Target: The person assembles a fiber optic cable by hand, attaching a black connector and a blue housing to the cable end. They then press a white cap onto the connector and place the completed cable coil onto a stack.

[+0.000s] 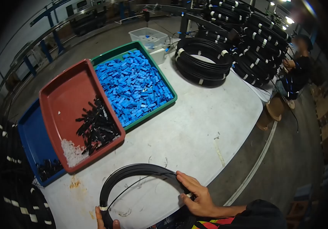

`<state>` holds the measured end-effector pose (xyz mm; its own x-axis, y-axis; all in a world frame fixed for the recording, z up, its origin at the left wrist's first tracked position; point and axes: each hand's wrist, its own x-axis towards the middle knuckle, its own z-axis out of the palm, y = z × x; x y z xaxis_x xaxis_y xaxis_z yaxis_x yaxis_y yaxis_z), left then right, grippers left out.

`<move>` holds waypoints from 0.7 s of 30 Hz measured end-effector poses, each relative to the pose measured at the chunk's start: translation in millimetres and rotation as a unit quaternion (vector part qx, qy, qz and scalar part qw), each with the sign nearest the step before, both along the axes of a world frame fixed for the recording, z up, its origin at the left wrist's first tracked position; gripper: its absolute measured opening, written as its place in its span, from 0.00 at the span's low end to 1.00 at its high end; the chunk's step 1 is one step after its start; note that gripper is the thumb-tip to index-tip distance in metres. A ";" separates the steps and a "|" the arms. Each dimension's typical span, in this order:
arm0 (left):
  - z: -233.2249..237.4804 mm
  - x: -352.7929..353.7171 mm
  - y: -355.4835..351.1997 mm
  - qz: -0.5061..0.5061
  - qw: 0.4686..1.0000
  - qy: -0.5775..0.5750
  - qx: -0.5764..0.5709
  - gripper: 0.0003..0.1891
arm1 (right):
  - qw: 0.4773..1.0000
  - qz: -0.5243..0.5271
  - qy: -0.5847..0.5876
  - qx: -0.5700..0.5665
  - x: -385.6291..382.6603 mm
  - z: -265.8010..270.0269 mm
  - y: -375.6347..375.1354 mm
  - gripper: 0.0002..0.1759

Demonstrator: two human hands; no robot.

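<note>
A coil of black cable (pixel 123 171) lies at the front of the white table, bound with white tape at its left and right sides. One loose strand crosses the inside of the ring. My right hand (pixel 200 198) is closed round the coil's right side, fingers on top near the tape. At the bottom edge of the view, my left hand (pixel 101 220) grips the coil's left side just below the other tape band; most of this hand is cut off by the frame.
Left on the white table (pixel 164 133) stand a red tray (pixel 62 82) of black and clear small parts, a green tray (pixel 173 97) of blue clips and a blue tray (pixel 32 141). More cable coils (pixel 202 63) are stacked at the back right, near another person (pixel 299 68). A clear bin (pixel 148 36) stands behind.
</note>
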<state>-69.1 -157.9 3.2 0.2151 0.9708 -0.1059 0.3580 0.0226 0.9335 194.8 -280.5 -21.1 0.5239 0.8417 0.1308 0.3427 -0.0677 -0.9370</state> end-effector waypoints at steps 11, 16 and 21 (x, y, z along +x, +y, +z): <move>2.9 31.8 38.6 0.054 0.997 0.055 -0.027 0.33 | 0.994 -0.095 0.058 0.003 1.0 7.9 18.6 0.35; 41.1 100.3 47.2 0.000 0.999 -0.005 -0.044 0.32 | 0.977 -0.202 0.070 -0.012 58.8 64.8 6.0 0.28; 106.8 262.0 112.2 -0.143 0.986 -0.070 0.044 0.34 | 0.951 -0.310 0.000 0.013 191.7 157.8 13.5 0.27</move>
<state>192.9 -45.7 110.0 0.4875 0.8727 0.0262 0.2053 -0.1437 0.9681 386.5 -267.0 136.7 0.9183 0.3672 0.1479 0.2450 -0.2338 -0.9409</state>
